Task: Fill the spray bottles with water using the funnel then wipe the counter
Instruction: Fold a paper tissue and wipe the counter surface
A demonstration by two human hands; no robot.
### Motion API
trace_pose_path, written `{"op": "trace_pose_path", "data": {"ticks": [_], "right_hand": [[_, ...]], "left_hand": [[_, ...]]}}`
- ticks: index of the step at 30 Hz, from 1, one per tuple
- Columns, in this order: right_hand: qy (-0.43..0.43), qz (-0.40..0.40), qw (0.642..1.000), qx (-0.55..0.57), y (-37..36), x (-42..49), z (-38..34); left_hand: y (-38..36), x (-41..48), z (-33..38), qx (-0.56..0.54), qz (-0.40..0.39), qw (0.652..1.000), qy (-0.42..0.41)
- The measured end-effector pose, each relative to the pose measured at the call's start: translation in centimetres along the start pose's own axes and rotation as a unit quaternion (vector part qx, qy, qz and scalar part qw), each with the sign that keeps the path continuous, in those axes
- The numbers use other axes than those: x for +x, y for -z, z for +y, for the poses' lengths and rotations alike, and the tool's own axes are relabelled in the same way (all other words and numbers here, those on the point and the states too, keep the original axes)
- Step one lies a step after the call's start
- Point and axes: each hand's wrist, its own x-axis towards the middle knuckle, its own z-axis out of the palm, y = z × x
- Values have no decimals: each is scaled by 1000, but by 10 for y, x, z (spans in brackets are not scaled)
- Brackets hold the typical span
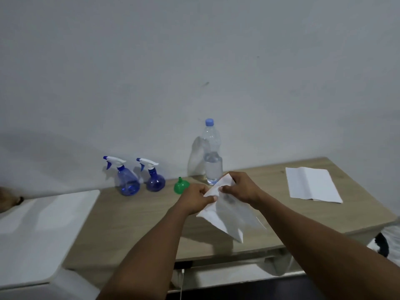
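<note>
Wood counter (134,221) w/ 2 spray bottles (128,182) by grey wall (194,50).

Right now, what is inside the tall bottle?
Clear water fills the lower part of the bottle; the upper part looks empty, cap on. The paper covers part of its base.

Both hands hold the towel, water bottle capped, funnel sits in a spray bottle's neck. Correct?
Wrong on the funnel: the head view shows it sitting on the counter beside the right spray bottle, not in a neck. The left hand and right hand do hold the towel; the water bottle is capped.
</note>
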Motion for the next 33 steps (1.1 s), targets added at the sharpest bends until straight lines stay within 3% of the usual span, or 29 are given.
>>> {"op": "trace_pose_path", "data": {"ticks": [4, 8, 12, 15, 20, 24, 28, 33], "right_hand": [[2, 8, 1000, 16, -39, 24, -15], [-75, -24, 995, 64, -63, 31, -18], [-128, -91, 985, 66, -86, 25, -7], [-155, -81, 977, 118, -101, 23, 3], [-169, -88, 951, 245, -96, 24, 0], [-181, -87, 938, 283, -75, 23, -1], [-217, -67, 926, 301, -64, 16, 3], [-232, -65, 913, 328, -54, 9, 12]], "left_hand": [[34, 14, -25, -16, 5, 1000, 1], [64, 21, -40, -113, -13, 992, 54], [87, 22, -52, -230, -11, 966, 121], [96, 16, -59, -295, -4, 942, 159], [100, 8, -83, -284, 13, 946, 158], [100, -6, -99, -267, 6, 949, 169], [87, -14, -99, -312, -38, 925, 212], [63, -25, -91, -366, 38, 899, 240]]}}
